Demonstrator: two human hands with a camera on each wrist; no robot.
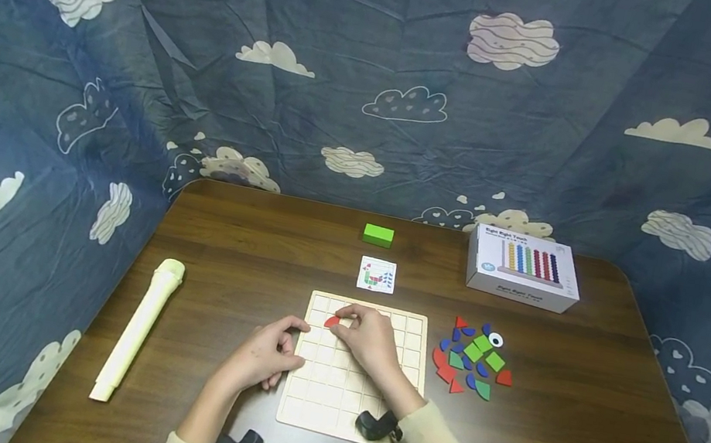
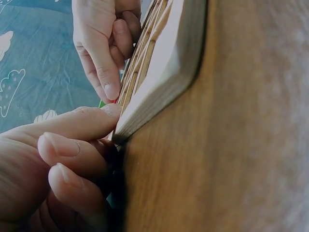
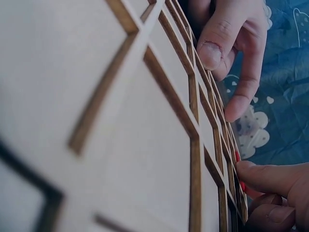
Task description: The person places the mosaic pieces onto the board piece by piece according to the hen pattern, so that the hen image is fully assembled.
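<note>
One red piece (image 1: 331, 322) sits over the upper left of the gridded board (image 1: 324, 408), part-covered by fingertips: the right grip (image 1: 370, 337) pinches it. To its left, the left grip (image 1: 266, 352) has thumb and index apart, touching the board's edge, other fingers partly hidden. Right of the pinch: three light-green squares (image 1: 495, 361), one white ring (image 1: 496, 340), blue pieces (image 1: 482, 370) too bunched to count. Beyond it, one card (image 1: 375, 286), print tiny, one green block (image 1: 378, 235), on the desk (image 1: 240, 234).

I'm monitoring a rectangular green block (image 1: 378, 236) near the brown wooden table's (image 1: 591, 418) back edge, behind a square beige wooden board (image 1: 323, 414).
</note>
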